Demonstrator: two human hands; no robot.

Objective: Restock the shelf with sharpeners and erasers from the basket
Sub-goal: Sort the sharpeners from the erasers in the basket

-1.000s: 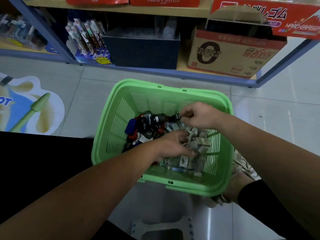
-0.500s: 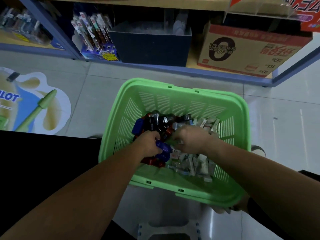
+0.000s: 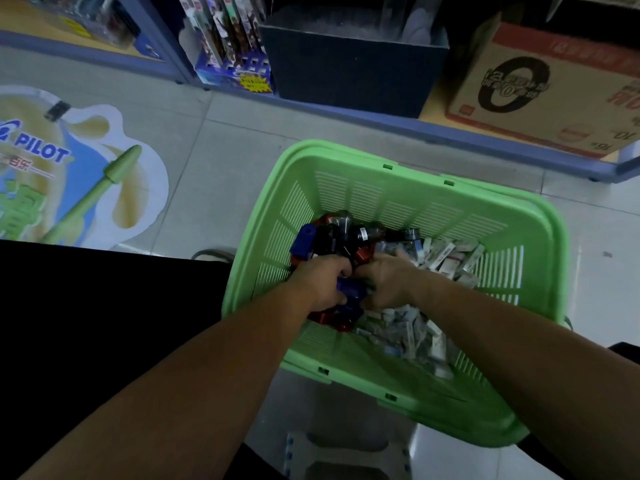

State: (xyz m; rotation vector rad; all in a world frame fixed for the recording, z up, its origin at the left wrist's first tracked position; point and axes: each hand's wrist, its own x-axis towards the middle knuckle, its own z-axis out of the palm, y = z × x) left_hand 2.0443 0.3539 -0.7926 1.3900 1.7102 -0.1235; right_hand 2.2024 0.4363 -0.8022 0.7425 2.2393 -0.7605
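A green plastic basket [image 3: 408,174] stands on the floor in front of me. Its left half holds several dark blue, black and red sharpeners [image 3: 332,237]; its right half holds several white wrapped erasers [image 3: 446,256]. Both hands are down in the pile, side by side. My left hand [image 3: 320,282] curls its fingers round a blue sharpener [image 3: 351,289]. My right hand [image 3: 388,280] curls into the same cluster of sharpeners, touching the left hand; what its fingers hold is hidden.
The bottom shelf [image 3: 381,116] runs along the top of the view with a dark blue box [image 3: 349,74], a cardboard carton [image 3: 540,95] and a pen display [image 3: 232,53]. A Pilot floor sticker [image 3: 69,168] lies at left. A grey step stool [image 3: 346,455] is below the basket.
My right hand has come back from the far eraser side to the sharpeners. My left hand has shifted from the erasers to the sharpeners and taken hold of a blue one. The view tilted downward.
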